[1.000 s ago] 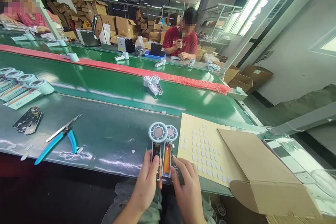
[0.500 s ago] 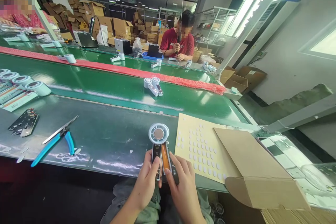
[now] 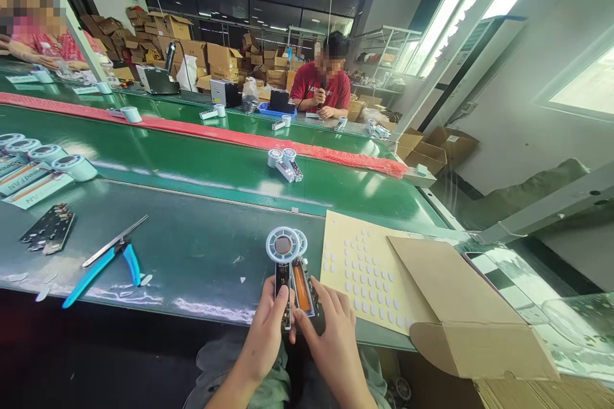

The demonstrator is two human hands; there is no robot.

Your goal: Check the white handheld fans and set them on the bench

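My left hand (image 3: 265, 332) grips the handle of a small fan half (image 3: 283, 249) with a round white head and a dark circuit strip. My right hand (image 3: 333, 332) holds a second fan half (image 3: 303, 284) with an orange battery in its handle, tucked close behind the first so the two round heads overlap. Both pieces stand upright at the near edge of the dark green bench (image 3: 192, 249).
A yellow sheet of small white pads (image 3: 364, 268) and a cardboard box (image 3: 460, 313) lie to the right. Blue pliers with tweezers (image 3: 103, 262) and circuit boards (image 3: 48, 229) lie to the left. Fan pairs (image 3: 285, 163) sit on the green conveyor (image 3: 206, 156). A person in red (image 3: 323, 86) sits across.
The two fan halves stood side by side a second ago; they now overlap, the orange-battery half swung in behind the other. My view has also shifted slightly.
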